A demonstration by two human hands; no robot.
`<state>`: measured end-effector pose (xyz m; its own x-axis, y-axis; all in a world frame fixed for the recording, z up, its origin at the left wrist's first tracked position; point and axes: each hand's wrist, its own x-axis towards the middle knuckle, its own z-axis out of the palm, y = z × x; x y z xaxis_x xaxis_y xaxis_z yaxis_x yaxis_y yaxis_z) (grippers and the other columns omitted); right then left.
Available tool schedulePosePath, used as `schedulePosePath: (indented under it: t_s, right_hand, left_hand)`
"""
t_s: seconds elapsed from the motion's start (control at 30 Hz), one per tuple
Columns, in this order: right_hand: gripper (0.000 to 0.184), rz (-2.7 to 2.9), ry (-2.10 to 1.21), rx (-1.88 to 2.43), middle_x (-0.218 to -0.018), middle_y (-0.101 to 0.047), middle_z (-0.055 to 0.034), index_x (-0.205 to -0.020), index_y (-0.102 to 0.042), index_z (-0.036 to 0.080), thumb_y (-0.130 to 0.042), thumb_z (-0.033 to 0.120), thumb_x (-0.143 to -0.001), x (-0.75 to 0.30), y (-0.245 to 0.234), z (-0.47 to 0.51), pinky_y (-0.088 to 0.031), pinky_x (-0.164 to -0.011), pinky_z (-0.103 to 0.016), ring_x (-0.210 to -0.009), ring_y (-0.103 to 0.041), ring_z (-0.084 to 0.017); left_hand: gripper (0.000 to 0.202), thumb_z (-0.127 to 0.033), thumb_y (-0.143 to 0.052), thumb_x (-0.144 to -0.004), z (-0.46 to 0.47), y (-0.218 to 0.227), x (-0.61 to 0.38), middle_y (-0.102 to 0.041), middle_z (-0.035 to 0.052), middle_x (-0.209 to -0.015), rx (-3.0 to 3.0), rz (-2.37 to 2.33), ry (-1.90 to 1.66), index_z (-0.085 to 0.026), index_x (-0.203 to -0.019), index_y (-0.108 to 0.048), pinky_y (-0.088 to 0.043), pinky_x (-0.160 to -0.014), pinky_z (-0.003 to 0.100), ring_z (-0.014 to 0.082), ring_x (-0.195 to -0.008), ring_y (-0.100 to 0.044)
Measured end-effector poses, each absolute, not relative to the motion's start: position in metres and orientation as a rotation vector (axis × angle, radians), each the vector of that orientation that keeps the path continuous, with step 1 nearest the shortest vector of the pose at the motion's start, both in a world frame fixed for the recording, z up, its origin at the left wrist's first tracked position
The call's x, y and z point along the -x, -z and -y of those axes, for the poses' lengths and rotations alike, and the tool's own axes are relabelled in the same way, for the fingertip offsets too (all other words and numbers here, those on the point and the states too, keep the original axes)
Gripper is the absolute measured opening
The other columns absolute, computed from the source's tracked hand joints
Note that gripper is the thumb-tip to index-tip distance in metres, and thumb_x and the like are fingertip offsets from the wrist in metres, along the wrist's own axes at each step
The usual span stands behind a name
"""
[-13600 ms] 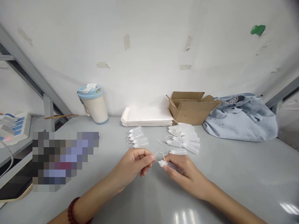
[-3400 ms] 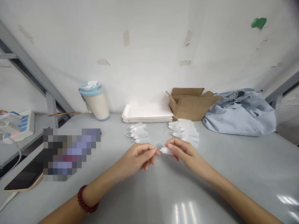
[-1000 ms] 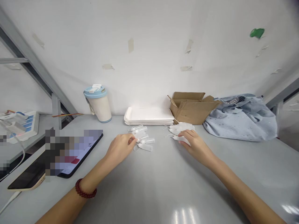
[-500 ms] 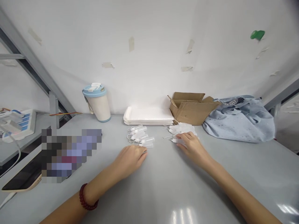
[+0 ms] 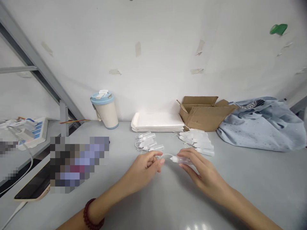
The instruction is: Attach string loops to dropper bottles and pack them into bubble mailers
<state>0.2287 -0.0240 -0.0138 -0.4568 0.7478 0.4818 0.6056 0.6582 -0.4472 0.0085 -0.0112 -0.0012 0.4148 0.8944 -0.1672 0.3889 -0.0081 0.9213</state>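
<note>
The right hand [image 5: 206, 169] is closed around a translucent plastic dropper bottle [image 5: 182, 160], thumb and fingers on its body, with the white pointed tip aimed left. The bottle is now lifted off the surface, where half a second ago this hand lay among the bottles on the right. The left hand [image 5: 144, 171] has also risen from the surface. Its fingertips [image 5: 157, 162] are pinched together on a thin looped cord [image 5: 166, 155] that runs from the bottle's tip, so the hands are close together with the bottle and cord between them, above the surface [image 5: 251, 188].

Just behind the hands lie two groups of similar bottles, a small one [image 5: 147, 142] on the left and a larger one [image 5: 196, 142] on the right, each bottle with its own loop. Farther back stand a stack of white foam trays [image 5: 157, 123], an open cardboard box [image 5: 203, 115], a crumpled pale blue cloth bag [image 5: 261, 126] and a cream cup with a blue lid [image 5: 105, 110].

To the left are a pixelated patch [image 5: 79, 164], a phone [image 5: 32, 188] and a power strip [image 5: 31, 132]. A red bead bracelet [image 5: 93, 214] circles the left wrist.
</note>
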Motion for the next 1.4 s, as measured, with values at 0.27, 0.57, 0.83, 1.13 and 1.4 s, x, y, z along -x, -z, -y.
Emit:
schedulePosePath:
  t_s: [0.27, 0.57, 0.83, 1.13, 1.4]
  right_hand:
    - [0.028, 2.229, -0.122, 0.970, -0.101, -0.055, -0.0099, -0.115, -0.042, 0.022, -0.039, 0.008, -0.091, -0.228, 0.018, 0.025, -0.052, -0.070, -0.031, -0.088, -0.060, -0.018]
    - [0.027, 2.160, -0.085, 0.959, -0.100, -0.057, -0.0094, -0.112, -0.046, 0.021, -0.041, 0.008, -0.089, -0.230, 0.015, 0.023, -0.053, -0.071, -0.030, -0.089, -0.061, -0.018]
    - [0.026, 2.183, -0.230, 0.916, -0.100, -0.055, -0.0092, -0.111, -0.047, 0.020, -0.044, 0.006, -0.089, -0.229, 0.014, 0.026, -0.052, -0.072, -0.030, -0.090, -0.059, -0.018]
    - [0.024, 2.200, -0.451, 0.866, -0.100, -0.056, -0.0080, -0.110, -0.050, 0.020, -0.046, 0.010, -0.089, -0.227, 0.008, 0.032, -0.050, -0.074, -0.030, -0.090, -0.058, -0.017]
    - [0.023, 2.176, -0.482, 0.860, -0.100, -0.056, -0.0073, -0.109, -0.051, 0.019, -0.047, 0.009, -0.089, -0.226, 0.005, 0.033, -0.049, -0.074, -0.027, -0.090, -0.058, -0.015]
  left_hand:
    - [0.030, -0.032, -0.044, -0.087, 0.005, 0.001, -0.007, -0.053, -0.0028, -0.060, -1.460, -1.067, -0.554, -0.013, -0.072, -0.064, -0.033, -0.049, 0.021, 0.0074, -0.047, -0.043]
    - [0.031, -0.025, -0.044, -0.085, 0.008, 0.002, -0.006, -0.054, -0.0016, -0.059, -1.499, -0.977, -0.472, -0.012, -0.072, -0.068, -0.034, -0.051, 0.020, 0.0079, -0.051, -0.045]
    - [0.029, -0.028, -0.044, -0.086, 0.008, 0.000, -0.007, -0.053, -0.0024, -0.060, -1.475, -0.957, -0.528, -0.012, -0.072, -0.065, -0.033, -0.049, 0.020, 0.0074, -0.050, -0.044]
    - [0.028, -0.026, -0.044, -0.083, 0.010, -0.003, -0.006, -0.052, -0.0012, -0.057, -1.403, -0.824, -0.489, -0.013, -0.061, -0.055, -0.036, -0.054, 0.023, 0.0092, -0.051, -0.045]
    - [0.027, -0.023, -0.042, -0.080, 0.008, -0.002, -0.006, -0.051, -0.0009, -0.057, -1.367, -0.802, -0.524, -0.014, -0.057, -0.053, -0.037, -0.054, 0.024, 0.0094, -0.050, -0.045]
